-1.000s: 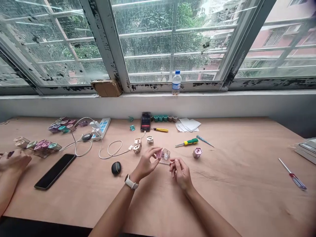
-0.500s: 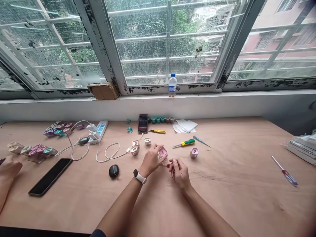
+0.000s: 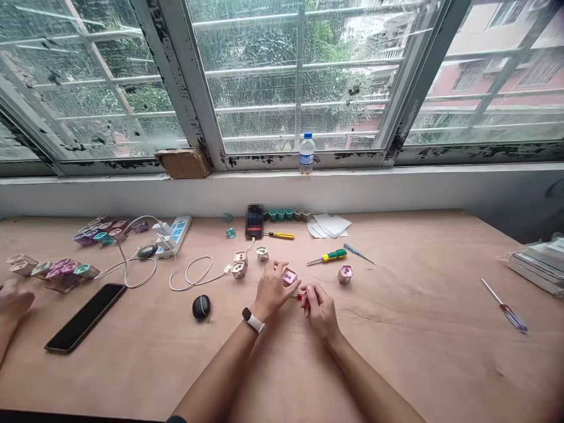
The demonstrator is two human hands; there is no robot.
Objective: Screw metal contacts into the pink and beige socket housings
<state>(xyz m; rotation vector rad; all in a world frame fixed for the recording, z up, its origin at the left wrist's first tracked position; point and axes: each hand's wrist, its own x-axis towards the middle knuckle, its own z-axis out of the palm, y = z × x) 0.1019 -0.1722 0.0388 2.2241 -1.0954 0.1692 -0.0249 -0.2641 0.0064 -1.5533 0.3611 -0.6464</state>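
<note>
In the middle of the table my left hand (image 3: 271, 291), with a white-banded watch at its wrist, has thumb and fingers around a small pink pentagonal block (image 3: 288, 276) with dark round spots on its face. My right hand (image 3: 321, 308) is closed on a small screwdriver with a red handle (image 3: 300, 296). Its metal shaft points left, just below the block, and the tip is hidden by my left hand. A second pink block (image 3: 346, 274) stands to the right. Cream blocks (image 3: 238, 269) stand to the left of my hands.
A green-yellow screwdriver (image 3: 333, 255), a blue pen-like tool (image 3: 359, 254) and a clear-handled screwdriver (image 3: 513, 317) lie to the right. Leftward are a black earbud case (image 3: 201, 307), a phone (image 3: 86, 318), white cables, a power strip (image 3: 175, 236), grouped blocks and another person's hand (image 3: 15, 299).
My left hand has shifted slightly, and the pink block's spotted face shows more plainly. My right hand stays nearly in place. The other person's hand has moved a little left.
</note>
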